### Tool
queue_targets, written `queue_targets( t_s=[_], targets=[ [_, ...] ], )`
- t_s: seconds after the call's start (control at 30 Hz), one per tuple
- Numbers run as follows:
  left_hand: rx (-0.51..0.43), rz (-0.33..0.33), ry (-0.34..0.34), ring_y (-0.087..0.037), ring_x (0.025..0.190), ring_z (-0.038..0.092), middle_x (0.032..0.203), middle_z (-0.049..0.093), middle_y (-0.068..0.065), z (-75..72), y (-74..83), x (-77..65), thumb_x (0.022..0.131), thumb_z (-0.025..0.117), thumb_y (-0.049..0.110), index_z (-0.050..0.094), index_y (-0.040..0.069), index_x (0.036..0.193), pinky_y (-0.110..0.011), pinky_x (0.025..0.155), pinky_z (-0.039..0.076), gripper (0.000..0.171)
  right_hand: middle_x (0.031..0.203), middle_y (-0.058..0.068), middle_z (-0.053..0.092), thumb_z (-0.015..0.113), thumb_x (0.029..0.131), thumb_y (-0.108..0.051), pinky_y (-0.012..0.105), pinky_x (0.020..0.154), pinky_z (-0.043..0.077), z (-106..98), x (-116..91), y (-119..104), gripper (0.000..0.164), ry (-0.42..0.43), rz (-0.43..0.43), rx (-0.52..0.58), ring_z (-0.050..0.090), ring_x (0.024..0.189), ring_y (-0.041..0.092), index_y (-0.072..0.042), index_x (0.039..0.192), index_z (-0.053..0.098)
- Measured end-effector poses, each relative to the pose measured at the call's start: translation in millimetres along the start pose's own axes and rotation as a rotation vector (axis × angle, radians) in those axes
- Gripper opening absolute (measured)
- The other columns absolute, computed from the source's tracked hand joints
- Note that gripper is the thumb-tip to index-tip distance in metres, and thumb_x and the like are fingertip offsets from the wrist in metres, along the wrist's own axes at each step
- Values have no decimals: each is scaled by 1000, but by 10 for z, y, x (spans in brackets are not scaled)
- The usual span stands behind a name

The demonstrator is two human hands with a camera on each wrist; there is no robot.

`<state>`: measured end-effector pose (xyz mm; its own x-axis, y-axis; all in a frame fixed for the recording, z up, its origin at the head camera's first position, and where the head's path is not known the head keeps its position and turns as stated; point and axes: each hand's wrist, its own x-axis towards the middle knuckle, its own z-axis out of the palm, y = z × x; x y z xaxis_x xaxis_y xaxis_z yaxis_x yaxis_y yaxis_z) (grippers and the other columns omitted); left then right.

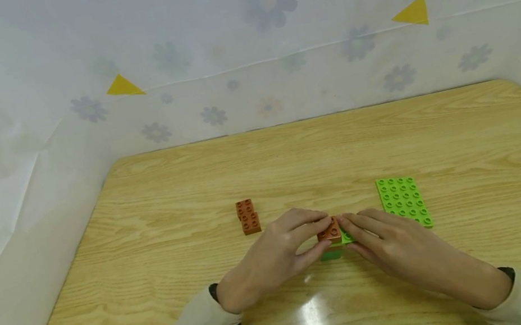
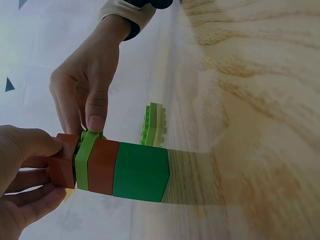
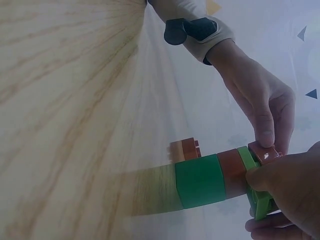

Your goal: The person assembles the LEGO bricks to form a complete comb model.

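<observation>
A small tower stands on the wooden table between both hands. At its base is a dark green block point(image 2: 140, 172), with a reddish-brown brick point(image 2: 102, 166) above it. Over that lies a thin light green plate point(image 2: 85, 167) that juts out toward the right hand. Another reddish-brown brick point(image 1: 333, 231) tops the tower, above the plate's left part. My left hand point(image 1: 276, 248) pinches this top brick between thumb and fingers. With thumb and fingers, my right hand point(image 1: 398, 240) grips the jutting end of the light green plate, covering much of it.
Two reddish-brown bricks point(image 1: 251, 223) lie together on the table point(image 1: 184, 197), left of the tower and farther back. A studded light green baseplate point(image 1: 404, 197) lies behind the right hand. White flowered cloth point(image 1: 229, 93) hangs beyond the table's far edge.
</observation>
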<state>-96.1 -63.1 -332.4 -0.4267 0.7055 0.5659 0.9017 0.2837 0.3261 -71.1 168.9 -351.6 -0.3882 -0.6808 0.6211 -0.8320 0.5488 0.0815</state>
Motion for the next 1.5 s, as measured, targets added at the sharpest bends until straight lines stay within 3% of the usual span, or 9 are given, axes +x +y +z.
queue_targets(
  t_s=[0.17,0.3,0.57,0.7,0.97,1.23,1.5],
  targets=[
    [-123,-88,17,-20,106,64,112,67,-14,22,-8,-27,85,74,5,69,-4,111,-12,92,46,29,100,14,71,29,108,-30,33,65,58,2,-2,2,54,1,-3,8,66,85,23,7,112,69],
    [-178,-125,34,-21,106,65,112,68,-15,30,-18,-27,85,75,6,69,-3,110,-15,92,47,28,99,13,71,30,108,-29,33,65,58,-5,2,-3,53,0,-4,12,66,84,22,7,112,69],
    [-308,-261,32,-17,102,68,111,70,-12,39,-32,-35,85,75,10,70,1,113,-19,90,51,30,99,13,70,29,108,-29,33,67,58,-12,-12,-5,54,-34,10,15,66,86,22,8,113,68],
    [-288,-227,37,-18,101,68,110,70,-12,52,-45,-33,85,75,9,69,0,114,-18,89,51,31,101,15,70,30,108,-29,33,68,58,-12,-5,-11,53,-22,6,23,66,87,23,9,113,67],
    [-181,-67,38,-22,97,69,107,70,-17,56,-78,2,85,74,5,71,-4,107,-10,82,49,24,101,16,71,30,108,-28,34,67,58,-10,10,-8,53,-6,-1,28,66,87,24,9,113,67],
    [-130,-54,-8,-22,98,69,109,69,-17,23,-58,16,86,73,7,71,-3,108,-8,82,48,24,104,17,70,27,108,-31,35,68,58,-36,20,-20,57,-29,13,10,67,88,25,9,113,67],
    [-7,-20,-38,-19,101,67,110,69,-14,2,-16,30,88,72,10,71,-1,110,-7,87,45,25,115,23,66,23,109,-26,43,77,57,-59,-23,-61,55,-42,-14,-76,66,102,33,10,117,64]
  ],
)
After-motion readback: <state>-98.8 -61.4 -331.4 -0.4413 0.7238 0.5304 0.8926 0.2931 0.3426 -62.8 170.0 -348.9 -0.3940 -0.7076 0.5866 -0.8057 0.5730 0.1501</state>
